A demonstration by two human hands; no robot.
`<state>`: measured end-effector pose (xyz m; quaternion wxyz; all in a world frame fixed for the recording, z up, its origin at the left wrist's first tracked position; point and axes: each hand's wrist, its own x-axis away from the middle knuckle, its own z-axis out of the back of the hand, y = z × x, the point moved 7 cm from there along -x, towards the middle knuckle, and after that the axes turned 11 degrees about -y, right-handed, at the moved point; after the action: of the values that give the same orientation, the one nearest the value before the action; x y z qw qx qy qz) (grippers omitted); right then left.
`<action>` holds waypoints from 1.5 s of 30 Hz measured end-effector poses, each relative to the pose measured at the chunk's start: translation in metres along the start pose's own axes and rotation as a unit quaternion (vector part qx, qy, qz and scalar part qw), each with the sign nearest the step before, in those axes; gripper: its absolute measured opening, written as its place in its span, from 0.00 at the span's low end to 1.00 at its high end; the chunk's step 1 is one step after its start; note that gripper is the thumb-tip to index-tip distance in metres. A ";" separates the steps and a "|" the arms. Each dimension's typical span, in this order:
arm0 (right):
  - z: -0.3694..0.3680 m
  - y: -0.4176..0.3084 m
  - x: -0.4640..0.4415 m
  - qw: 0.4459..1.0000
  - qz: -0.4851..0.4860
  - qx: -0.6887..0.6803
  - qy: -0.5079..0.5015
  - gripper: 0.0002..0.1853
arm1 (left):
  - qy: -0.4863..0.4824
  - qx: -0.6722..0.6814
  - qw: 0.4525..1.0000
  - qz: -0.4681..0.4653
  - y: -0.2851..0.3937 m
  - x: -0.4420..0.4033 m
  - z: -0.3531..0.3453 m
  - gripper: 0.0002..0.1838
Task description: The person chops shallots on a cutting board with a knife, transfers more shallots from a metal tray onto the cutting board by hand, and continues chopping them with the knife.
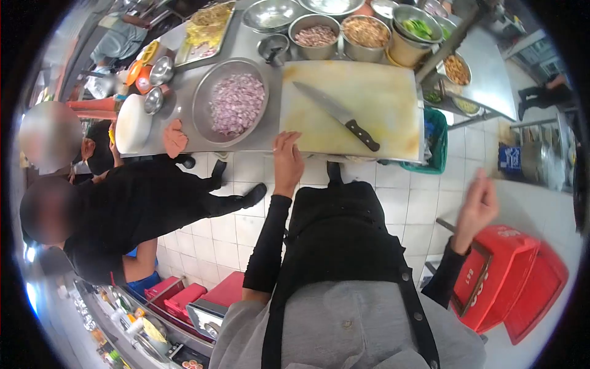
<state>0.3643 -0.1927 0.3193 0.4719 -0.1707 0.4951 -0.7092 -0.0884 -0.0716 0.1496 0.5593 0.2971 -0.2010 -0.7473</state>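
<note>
My left hand point(287, 161) is at the counter's front edge, its fingertips at the near left corner of the cutting board point(393, 92). The fingers are stretched out and hold nothing. On the board lies a chef's knife point(338, 115) with a black riveted handle, slanted toward me. Off to the right, my right hand point(480, 206) hangs in the air above a red crate, away from the board. Its slightly blurred fingers are curled in, with nothing visible in them. Left of the board sits a large metal bowl point(200, 104) of chopped red onion point(236, 104).
Pots of chopped food point(316, 37) and a bowl of green vegetables point(418, 29) line the counter's back. A green basket point(437, 141) hangs at its right end. Red crates point(498, 277) stand on the floor at right. A person in black point(141, 206) stands close on my left.
</note>
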 end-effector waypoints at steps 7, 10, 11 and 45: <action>0.054 0.245 -0.039 0.908 -0.037 0.415 0.046 0.11 | -0.073 -0.007 0.997 0.004 -0.018 0.017 -0.037 0.18; -0.007 0.477 0.117 0.767 -0.261 0.487 -0.325 0.15 | -0.127 -0.106 0.977 -0.135 -0.043 0.016 -0.054 0.20; -0.030 0.495 0.166 0.782 -0.260 0.446 -0.350 0.19 | -0.090 -0.088 0.986 -0.106 -0.045 -0.012 -0.069 0.18; -0.341 0.110 0.057 0.857 -0.042 0.457 -0.234 0.28 | 0.178 -0.081 0.974 0.118 -0.239 -0.146 0.184 0.30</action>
<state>0.1492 -0.0631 0.0579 0.5685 -0.1171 -0.0172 -0.8141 -0.3542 0.1325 0.1669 0.6922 0.3537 -0.0707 -0.6251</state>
